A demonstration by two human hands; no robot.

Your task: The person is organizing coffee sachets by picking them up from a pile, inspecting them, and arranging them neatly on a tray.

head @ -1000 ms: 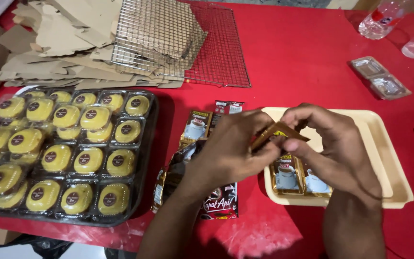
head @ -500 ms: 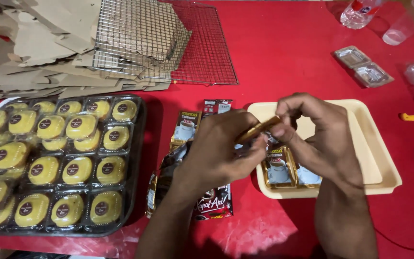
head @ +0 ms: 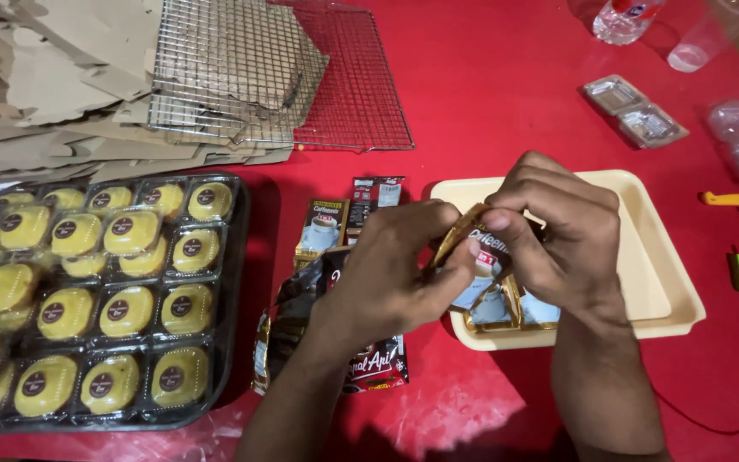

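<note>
The sachet (head: 478, 244) sat pinched between both hands over the near edge of the cream tray (head: 652, 257). The left hand (head: 395, 278) gripped its left end, the right hand (head: 558, 231) curled over its top. Beyond lay a wire rack (head: 241, 68) on the red table (head: 489, 103).

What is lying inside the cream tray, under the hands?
In the cream tray, gold-edged sachets lie flat at its near left corner. The hands cover part of them, so their number is unclear.
</note>
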